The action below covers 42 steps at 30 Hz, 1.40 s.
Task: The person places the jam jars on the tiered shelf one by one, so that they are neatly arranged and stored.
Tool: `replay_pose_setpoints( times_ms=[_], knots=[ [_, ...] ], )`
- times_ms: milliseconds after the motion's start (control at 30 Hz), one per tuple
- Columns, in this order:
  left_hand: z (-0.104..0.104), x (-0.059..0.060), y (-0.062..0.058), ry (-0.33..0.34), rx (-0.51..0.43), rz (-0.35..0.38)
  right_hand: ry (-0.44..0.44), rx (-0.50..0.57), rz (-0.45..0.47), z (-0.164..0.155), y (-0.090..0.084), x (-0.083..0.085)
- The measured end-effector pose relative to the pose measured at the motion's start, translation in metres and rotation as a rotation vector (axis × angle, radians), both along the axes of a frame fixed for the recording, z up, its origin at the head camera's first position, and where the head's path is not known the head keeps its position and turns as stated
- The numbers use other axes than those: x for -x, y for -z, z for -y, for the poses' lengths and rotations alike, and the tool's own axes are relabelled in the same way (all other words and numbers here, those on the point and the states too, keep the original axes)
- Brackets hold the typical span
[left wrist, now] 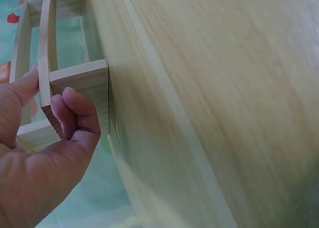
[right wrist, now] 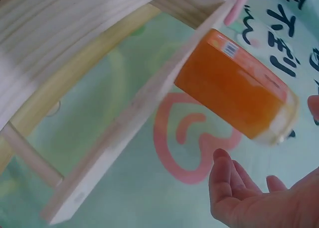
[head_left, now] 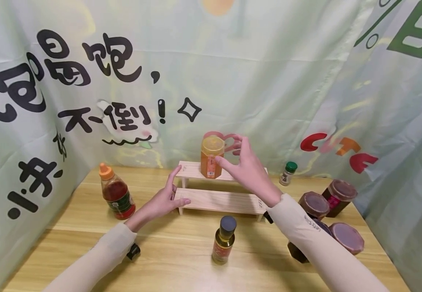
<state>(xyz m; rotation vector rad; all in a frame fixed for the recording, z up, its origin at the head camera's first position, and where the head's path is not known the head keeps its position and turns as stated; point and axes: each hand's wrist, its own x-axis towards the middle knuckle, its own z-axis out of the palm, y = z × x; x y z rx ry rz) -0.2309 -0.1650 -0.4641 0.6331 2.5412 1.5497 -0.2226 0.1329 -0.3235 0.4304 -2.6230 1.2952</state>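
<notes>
Right hand [head_left: 249,170] spread open just beside the honey jar [head_left: 211,157], fingers straight, thumb tip close to the jar's side, gripping nothing; perhaps brushing the glass, though hard to tell from the head view, and apart from it in the right wrist view. Jar upright on the top step of the wooden shelf [head_left: 219,199], ahead of that hand. Left hand [head_left: 165,201] at the shelf's left end, thumb and curled finger pinching the lower step's edge. Nearer than both hands, on the surface [head_left: 174,263]: a small oil bottle [head_left: 224,240] with a dark cap. Left of the left hand, a red sauce bottle [head_left: 116,196]. Right of the right hand, a green-capped shaker [head_left: 288,173] and several dark jars [head_left: 327,211].
</notes>
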Motion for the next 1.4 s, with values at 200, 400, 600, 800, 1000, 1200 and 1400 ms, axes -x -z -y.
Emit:
replay_pose_setpoints(
  times_ms=[200,400,600,800,1000,1200,1400],
  knots=[
    [0.003,-0.001,0.0,0.001,0.008,-0.006,-0.007,0.041,0.01,-0.023,-0.007,-0.015],
    [0.005,0.0,0.001,-0.014,0.004,-0.009,0.011,0.041,-0.013,-0.055,-0.014,-0.035],
    [0.004,-0.001,0.002,-0.045,0.018,-0.016,0.041,0.031,-0.019,-0.087,-0.021,-0.056],
    [0.002,-0.001,0.0,-0.033,0.031,-0.046,0.113,-0.042,-0.04,-0.117,-0.024,-0.078],
    [0.002,0.0,0.002,-0.024,0.033,-0.062,0.179,-0.086,-0.035,-0.148,-0.018,-0.097],
    [-0.001,-0.001,0.003,-0.01,0.026,-0.058,0.181,-0.04,-0.081,-0.174,-0.006,-0.115],
    [0.0,-0.001,0.004,-0.017,0.032,-0.064,0.202,-0.049,-0.149,-0.195,0.012,-0.129]
  ],
)
